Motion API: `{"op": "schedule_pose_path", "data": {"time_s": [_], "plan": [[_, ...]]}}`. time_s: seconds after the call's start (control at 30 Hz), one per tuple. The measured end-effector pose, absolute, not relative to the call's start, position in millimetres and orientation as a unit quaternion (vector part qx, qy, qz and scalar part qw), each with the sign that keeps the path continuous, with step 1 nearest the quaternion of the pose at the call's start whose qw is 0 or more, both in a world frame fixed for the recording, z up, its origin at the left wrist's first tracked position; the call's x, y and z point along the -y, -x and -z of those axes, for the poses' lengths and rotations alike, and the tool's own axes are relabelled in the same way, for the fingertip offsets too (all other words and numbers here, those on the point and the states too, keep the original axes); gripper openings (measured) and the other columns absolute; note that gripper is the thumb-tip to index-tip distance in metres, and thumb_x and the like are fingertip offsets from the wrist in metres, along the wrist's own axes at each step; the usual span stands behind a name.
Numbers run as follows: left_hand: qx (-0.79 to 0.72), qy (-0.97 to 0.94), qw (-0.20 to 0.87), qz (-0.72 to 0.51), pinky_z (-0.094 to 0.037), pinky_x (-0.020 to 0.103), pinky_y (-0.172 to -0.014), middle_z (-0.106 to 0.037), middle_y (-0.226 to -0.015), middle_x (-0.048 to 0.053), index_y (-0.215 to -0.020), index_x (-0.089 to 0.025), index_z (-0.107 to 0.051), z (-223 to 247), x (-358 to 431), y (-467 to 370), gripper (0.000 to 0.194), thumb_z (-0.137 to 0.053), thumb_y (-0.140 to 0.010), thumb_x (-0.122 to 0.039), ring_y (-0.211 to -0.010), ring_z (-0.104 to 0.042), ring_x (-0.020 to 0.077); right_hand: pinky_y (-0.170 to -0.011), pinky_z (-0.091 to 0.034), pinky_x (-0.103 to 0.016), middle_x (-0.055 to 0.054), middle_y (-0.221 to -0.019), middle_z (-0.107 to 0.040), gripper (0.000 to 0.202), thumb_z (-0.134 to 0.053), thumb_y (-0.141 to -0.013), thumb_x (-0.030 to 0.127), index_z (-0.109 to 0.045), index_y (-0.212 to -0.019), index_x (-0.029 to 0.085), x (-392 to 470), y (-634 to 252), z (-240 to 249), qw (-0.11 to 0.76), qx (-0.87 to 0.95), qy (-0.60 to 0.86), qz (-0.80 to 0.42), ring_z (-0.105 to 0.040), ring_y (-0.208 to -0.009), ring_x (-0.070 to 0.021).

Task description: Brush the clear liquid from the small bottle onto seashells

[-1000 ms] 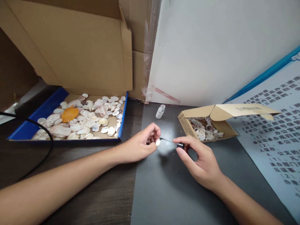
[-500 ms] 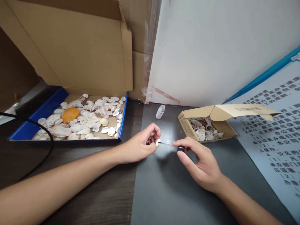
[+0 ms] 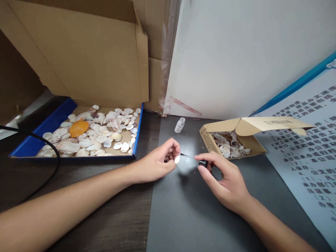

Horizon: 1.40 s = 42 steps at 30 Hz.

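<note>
While the left hand [image 3: 165,160] pinched a small white shell [image 3: 177,160] above the grey mat [image 3: 178,217], the right hand [image 3: 225,182] gripped a black cap [image 3: 203,163] between thumb and fingers, its attached brush [image 3: 187,155] directed at the shell. I judged the step in hand to be brush application to the shell; the next stroke appeared to call for a steady shell and a light, controlled tip. Contact between tip and shell could not be confirmed. Half a second earlier, the tip had overlain the shell's face; it now stood higher, at the upper edge, the left hand's position unchanged. Farther out, the uncapped bottle [image 3: 180,125] stood on the mat, between a blue box [image 3: 23,147] of shells at left and a small carton [image 3: 210,140] of shells at right.
</note>
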<state>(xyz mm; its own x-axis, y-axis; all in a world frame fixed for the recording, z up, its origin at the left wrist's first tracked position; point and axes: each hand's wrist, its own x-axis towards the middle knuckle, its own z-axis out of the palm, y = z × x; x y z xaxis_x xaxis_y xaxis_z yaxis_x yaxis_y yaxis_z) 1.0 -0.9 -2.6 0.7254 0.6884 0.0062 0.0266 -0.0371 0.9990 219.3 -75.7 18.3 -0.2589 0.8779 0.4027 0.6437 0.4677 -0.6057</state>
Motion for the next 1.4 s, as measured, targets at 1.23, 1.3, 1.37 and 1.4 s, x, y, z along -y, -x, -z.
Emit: {"op": "schedule_pose_path", "data": {"time_s": [1.23, 1.3, 1.37, 1.4], "plan": [[-0.263, -0.676, 0.636, -0.263, -0.036, 0.026, -0.070, -0.042, -0.084, -0.004, -0.094, -0.020, -0.041, 4.4, 0.4, -0.8, 0.012, -0.050, -0.088, -0.014, -0.075, -0.042, 0.0104, -0.058, -0.048, -0.022, -0.001, -0.084, -0.067, 0.016, -0.058, -0.095, 0.017, -0.063, -0.109, 0.024, 76.6, -219.1, -18.4, 0.346, 0.784, 0.475, -0.199, -0.058, -0.062, -0.0119], [-0.262, -0.676, 0.635, -0.265, -0.036, 0.026, -0.070, -0.042, -0.084, -0.004, -0.094, -0.020, -0.042, 4.2, 0.6, -1.0, 0.011, -0.050, -0.089, -0.015, -0.075, -0.041, 0.0104, -0.058, -0.048, -0.021, -0.001, -0.085, -0.067, 0.016, -0.058, -0.095, 0.018, -0.063, -0.109, 0.024, 77.1, -219.8, -18.5, 0.347, 0.784, 0.473, -0.202, -0.059, -0.063, -0.0118], [-0.262, -0.676, 0.636, -0.264, -0.036, 0.026, -0.070, -0.042, -0.085, -0.004, -0.094, -0.020, -0.042, 3.7, 0.7, -1.1, 0.012, -0.050, -0.088, -0.014, -0.075, -0.041, 0.0104, -0.059, -0.049, -0.022, -0.001, -0.087, -0.067, 0.017, -0.057, -0.096, 0.018, -0.063, -0.110, 0.025, 77.6, -220.6, -18.3, 0.351, 0.784, 0.469, -0.206, -0.060, -0.065, -0.0120], [-0.262, -0.675, 0.637, -0.264, -0.036, 0.026, -0.070, -0.042, -0.085, -0.004, -0.095, -0.020, -0.042, 3.5, 0.7, -1.1, 0.013, -0.050, -0.087, -0.013, -0.075, -0.041, 0.0104, -0.059, -0.049, -0.022, -0.001, -0.088, -0.068, 0.017, -0.056, -0.097, 0.019, -0.063, -0.111, 0.025, 77.8, -220.9, -18.1, 0.353, 0.784, 0.466, -0.209, -0.061, -0.066, -0.0123]]}}
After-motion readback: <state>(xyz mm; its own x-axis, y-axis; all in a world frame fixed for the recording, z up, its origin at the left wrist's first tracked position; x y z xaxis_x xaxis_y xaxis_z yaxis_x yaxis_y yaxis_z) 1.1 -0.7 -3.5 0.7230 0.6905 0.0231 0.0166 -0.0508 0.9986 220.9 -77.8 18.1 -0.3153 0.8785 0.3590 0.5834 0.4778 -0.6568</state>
